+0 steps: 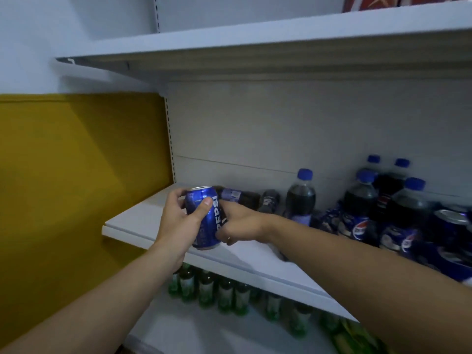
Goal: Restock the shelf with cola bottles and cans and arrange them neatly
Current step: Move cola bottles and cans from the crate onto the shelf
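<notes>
Head view: the left hand [178, 221] wraps thumb and fingers round a blue can [207, 226] above the near left end of the shelf [132, 221]. The right hand [242, 223] is just behind it, fingers curled, its hold unclear. This looks like the placing step. Next, stand the can upright, left of the bottles [301, 198].

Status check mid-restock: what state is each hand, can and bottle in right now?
Left hand: grips the Pepsi can.
Pepsi can: held tilted at the shelf front.
Right hand: reaching behind the can; fingers hidden, grip unclear.
Lying bottles: on their sides at the back.
Single bottle: upright, capped.
Bottle cluster: upright, capped.
Loose cans: crowded at right.
Green bottles: upright, lower shelf.
</notes>
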Tool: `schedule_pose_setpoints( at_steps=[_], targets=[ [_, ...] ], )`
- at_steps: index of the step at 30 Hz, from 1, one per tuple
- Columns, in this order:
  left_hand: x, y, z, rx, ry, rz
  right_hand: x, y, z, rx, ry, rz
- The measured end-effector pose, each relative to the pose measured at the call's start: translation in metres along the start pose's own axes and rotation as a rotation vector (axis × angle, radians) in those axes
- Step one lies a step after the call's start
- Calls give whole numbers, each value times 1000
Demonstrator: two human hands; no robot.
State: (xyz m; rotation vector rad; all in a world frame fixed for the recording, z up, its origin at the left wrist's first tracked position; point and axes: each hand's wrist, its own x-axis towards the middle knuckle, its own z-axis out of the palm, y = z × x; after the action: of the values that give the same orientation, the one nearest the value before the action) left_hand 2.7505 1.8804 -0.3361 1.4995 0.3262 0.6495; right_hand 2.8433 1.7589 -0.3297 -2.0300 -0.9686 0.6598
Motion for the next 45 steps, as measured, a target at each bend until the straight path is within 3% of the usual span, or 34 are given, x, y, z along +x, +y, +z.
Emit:
schedule_pose_setpoints(
  at_steps=[6, 19, 25, 31, 38, 45],
  targets=[
    [-68, 7, 88, -74, -236, 24, -129, 30, -26, 105, 203, 115],
    [-215, 35, 366, -77, -865, 87, -414, 139, -135, 28, 953, 280],
    [-249, 17, 474, 146, -1147, 222, -512, 213, -173, -119, 1316, 559],
    [-249, -16, 550, 417, -1178, 422, -571, 276, -226, -97, 1495, 719],
    [-256, -54, 575, 419, -1111, 341, -574, 345, -240, -3, 1348, 784],
    [-258, -43, 558, 327, -988, 337, -579, 346, -240, 68, 1347, 742]
  ],
)
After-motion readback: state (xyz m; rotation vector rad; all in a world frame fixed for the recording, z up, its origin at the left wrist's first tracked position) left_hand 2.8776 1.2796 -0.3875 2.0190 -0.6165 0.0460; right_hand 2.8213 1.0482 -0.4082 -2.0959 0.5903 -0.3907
